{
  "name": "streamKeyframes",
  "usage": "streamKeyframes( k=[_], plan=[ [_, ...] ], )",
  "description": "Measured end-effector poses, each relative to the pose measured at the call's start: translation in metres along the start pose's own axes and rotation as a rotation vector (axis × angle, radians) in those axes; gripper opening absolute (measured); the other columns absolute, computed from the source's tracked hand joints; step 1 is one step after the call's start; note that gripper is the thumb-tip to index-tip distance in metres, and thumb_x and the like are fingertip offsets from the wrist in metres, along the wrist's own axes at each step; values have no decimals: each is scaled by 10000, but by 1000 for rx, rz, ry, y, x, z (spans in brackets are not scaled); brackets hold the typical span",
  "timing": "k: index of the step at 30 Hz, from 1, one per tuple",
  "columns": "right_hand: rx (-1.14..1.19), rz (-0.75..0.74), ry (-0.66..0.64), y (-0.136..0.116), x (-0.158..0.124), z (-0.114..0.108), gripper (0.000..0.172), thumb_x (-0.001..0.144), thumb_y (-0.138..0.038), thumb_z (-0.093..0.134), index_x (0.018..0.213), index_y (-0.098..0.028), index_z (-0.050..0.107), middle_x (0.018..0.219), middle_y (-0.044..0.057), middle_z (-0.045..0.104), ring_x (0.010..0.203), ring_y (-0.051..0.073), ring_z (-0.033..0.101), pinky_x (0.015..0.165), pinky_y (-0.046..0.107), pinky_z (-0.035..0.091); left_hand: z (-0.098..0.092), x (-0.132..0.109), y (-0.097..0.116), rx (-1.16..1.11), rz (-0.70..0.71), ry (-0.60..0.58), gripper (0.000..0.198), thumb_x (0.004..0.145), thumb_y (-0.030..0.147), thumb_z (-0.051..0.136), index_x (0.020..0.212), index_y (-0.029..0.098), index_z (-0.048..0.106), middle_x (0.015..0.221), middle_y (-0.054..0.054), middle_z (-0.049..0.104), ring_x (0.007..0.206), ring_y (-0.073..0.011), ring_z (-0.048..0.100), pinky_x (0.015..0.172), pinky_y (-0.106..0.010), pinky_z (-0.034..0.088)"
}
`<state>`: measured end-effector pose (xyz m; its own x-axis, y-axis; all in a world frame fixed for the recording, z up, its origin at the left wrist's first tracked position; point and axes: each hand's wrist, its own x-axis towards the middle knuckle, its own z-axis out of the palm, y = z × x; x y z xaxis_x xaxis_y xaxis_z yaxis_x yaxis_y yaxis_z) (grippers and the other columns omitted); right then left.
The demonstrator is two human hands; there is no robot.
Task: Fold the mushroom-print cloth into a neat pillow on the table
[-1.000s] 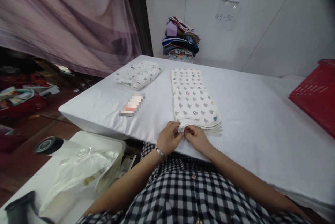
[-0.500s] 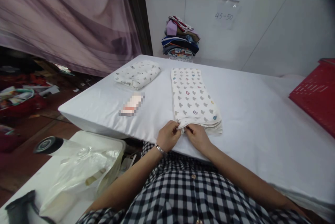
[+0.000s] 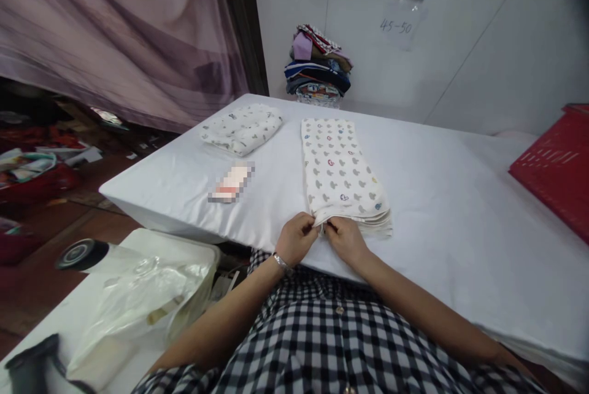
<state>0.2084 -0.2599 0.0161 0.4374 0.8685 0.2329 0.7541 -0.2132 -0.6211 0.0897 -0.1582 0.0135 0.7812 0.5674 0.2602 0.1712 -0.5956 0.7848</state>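
Observation:
A white cloth printed with grey, red and blue motifs lies folded into a long strip in several layers on the white-covered table. My left hand pinches the left corner of its near edge between thumb and fingers. Close beside it, my right hand is closed on the same near edge, fingertips tucked at the layers. The layered edges fan out to the right of my right hand. Parts of the fingertips are hidden by the fabric.
Left of the cloth lie a folded patterned fabric in clear wrap and a blurred-out flat item. A red basket stands at right. Folded clothes are stacked behind the table. Plastic bags cover a lower surface at left.
Both hands stay at the near edge of the cloth, with only slight finger movement there. The camera view has shifted a little.

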Motion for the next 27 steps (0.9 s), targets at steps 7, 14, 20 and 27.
streamKeyframes(
  k=[7, 14, 20, 27],
  plan=[
    [188, 34, -30, -4, -5, -3, 114, 729, -120, 523, 648, -186, 570, 588, -28, 549, 563, 120, 482, 569, 222, 353, 2, 2, 0, 10, -61, 30, 83, 742, 221, 549, 663, 202, 531, 644, 45, 491, 588, -88, 433, 567, -226, 345],
    [96, -15, -46, -5, -6, -6, 96, 767, -147, 521, 695, -189, 569, 624, -16, 567, 591, 131, 491, 596, 235, 348, -1, 6, -2, -39, -105, 3, 134, 727, 262, 581, 620, 193, 538, 593, 52, 481, 559, -83, 425, 540, -222, 337],
    [-32, -10, -45, -7, -5, -5, 103, 757, -141, 505, 687, -194, 558, 654, 2, 591, 623, 144, 507, 605, 240, 340, -5, 10, 2, -28, -113, -39, 196, 730, 277, 574, 566, 182, 523, 569, 48, 480, 553, -82, 432, 537, -222, 334],
    [145, 11, 35, -6, -10, -5, 93, 721, -130, 485, 678, -200, 529, 616, -9, 577, 584, 139, 515, 593, 245, 365, -5, 6, 1, -72, -114, 5, 140, 742, 294, 563, 659, 185, 593, 632, 34, 546, 595, -86, 485, 570, -208, 378]
  ],
)
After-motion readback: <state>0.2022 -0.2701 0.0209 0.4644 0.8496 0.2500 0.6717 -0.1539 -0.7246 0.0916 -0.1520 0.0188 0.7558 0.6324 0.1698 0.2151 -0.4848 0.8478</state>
